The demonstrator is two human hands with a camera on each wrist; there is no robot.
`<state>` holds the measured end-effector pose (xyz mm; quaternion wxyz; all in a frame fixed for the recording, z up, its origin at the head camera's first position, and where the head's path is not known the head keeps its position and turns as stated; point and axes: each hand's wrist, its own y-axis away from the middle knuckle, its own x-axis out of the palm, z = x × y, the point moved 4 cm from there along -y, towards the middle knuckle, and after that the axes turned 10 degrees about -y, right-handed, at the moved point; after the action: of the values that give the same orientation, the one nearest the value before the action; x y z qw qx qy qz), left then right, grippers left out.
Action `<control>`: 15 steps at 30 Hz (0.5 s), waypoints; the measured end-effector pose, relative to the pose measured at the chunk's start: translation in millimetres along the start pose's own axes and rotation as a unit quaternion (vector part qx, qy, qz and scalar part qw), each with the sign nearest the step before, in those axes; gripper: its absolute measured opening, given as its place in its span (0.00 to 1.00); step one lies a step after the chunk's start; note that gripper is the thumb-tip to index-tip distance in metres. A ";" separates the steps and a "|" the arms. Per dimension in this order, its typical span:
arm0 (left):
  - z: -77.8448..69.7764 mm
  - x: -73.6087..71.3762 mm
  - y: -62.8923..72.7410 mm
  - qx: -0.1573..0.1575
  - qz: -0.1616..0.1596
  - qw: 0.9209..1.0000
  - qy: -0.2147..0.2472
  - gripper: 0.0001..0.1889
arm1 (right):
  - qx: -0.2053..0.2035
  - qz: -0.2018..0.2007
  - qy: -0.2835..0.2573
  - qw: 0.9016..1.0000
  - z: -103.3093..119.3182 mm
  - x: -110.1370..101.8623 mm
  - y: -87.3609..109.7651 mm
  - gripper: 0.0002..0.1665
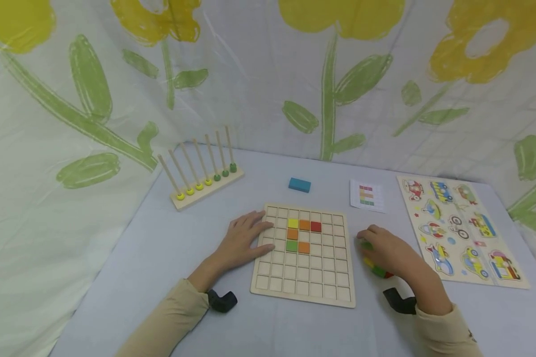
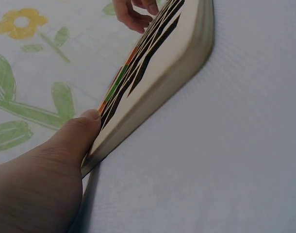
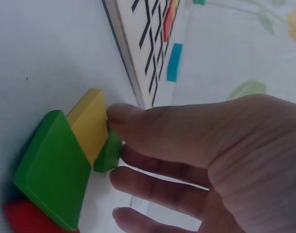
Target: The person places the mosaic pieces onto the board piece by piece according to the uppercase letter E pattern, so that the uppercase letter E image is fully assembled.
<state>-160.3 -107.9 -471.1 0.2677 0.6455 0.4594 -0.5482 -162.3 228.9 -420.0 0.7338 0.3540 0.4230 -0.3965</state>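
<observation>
A square wooden grid board (image 1: pixel 303 292) lies in the middle of the table, with yellow, orange, red and green tiles in some cells. My left hand (image 1: pixel 243 240) rests with spread fingers on its left edge; the thumb (image 2: pixel 80 128) is at the rim in the left wrist view. To the board's right, my right hand (image 1: pixel 386 250) bends over a small pile of tiles. Thumb and fingers close around a small green tile (image 3: pixel 108 153) there. Beside it are a yellow tile (image 3: pixel 90 126), a larger-looking green tile (image 3: pixel 53 170) and a red tile (image 3: pixel 29 218).
Behind the board lies a blue block (image 1: pixel 300 185), with a card (image 1: pixel 377 201) of coloured squares to its right. A bead rack (image 1: pixel 207 189) stands at back left. A vehicle picture puzzle (image 1: pixel 462 233) lies at the right. A flowered cloth (image 1: pixel 259 99) hangs behind the table.
</observation>
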 end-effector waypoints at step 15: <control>-0.9 -0.4 0.5 0.001 0.001 1.000 0.000 0.31 | 0.007 -0.012 -0.008 1.000 -6.4 0.9 -3.8 0.17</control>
<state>-159.4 -107.5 -470.5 0.2674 0.6465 0.4584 -0.5481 -167.6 232.4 -424.0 0.7295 0.3509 0.4189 -0.4113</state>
